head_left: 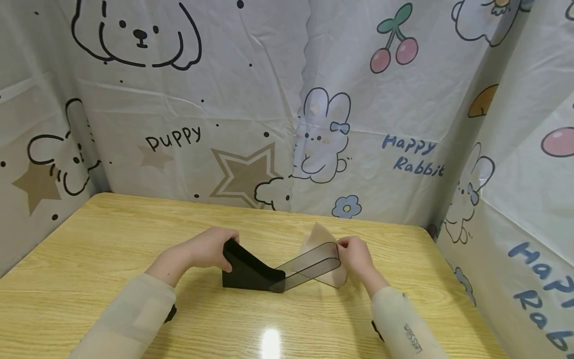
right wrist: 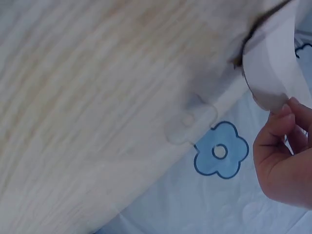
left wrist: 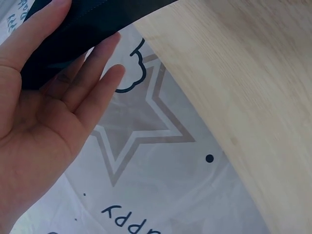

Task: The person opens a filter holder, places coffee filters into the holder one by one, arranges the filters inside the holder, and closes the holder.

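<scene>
Left hand point(head_left: 208, 247): While its thumb lies on the near side, its fingers go round behind, so the grip is closed about the tall end of a black holder point(head_left: 245, 276).
Right hand point(head_left: 357, 257): thumb and fingertips are together, pinching the outer end of a clear strip point(head_left: 309, 260) — whether they also catch the beige sheet point(head_left: 317, 233), I cannot tell.
Black holder: between the hands, its low end toward the right hand; whether it touches the table point(head_left: 89, 239), I cannot tell.
Clear strip: slants up from that low end to the right hand.
Beige sheet: behind the strip, rising to a peak.
Where holder meets strip: they overlap here, so the work looks partway along — both parts are in hand, neither set down. Their final fit seems left to settle; how firmly they join is unclear.
Printed curtain point(head_left: 251, 99): hangs behind the table.
</scene>
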A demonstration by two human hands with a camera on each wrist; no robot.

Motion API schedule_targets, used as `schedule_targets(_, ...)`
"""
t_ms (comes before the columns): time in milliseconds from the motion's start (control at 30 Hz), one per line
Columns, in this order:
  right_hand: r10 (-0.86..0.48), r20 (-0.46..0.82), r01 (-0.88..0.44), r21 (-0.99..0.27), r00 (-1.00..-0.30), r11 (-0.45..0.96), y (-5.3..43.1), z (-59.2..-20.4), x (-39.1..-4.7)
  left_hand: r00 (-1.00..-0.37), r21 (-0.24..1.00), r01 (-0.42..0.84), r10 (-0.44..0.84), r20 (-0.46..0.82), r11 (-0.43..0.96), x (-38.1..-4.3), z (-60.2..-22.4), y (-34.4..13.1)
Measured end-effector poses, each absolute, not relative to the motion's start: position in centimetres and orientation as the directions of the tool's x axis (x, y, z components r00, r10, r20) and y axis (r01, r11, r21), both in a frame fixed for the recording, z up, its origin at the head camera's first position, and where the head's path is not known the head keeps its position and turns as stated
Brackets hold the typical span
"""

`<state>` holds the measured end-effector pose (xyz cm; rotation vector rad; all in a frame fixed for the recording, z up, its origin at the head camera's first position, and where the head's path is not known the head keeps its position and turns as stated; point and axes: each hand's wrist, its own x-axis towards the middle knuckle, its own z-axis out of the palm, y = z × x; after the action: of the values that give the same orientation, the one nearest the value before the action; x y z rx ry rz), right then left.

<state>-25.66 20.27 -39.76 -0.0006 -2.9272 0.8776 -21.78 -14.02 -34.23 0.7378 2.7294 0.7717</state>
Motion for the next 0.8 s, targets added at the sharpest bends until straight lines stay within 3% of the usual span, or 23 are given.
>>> schedule_targets(233, 0.034, 0.043, -0.004, -0.671, -0.998, 0.742, 21.5, -37.5, -25.6, -0.851, 0.577, 0.39, 0.52, -0.072, 0.718, -21.9, -34.5, -14.4)
schedule_targets(800, -0.005, 0.099, -0.076, -0.725, -0.995, 0.685, 21.5, -31.9, -25.1, -0.858, 0.619, 0.29, 0.485, -0.169, 0.729, -22.4, -34.8, -14.3)
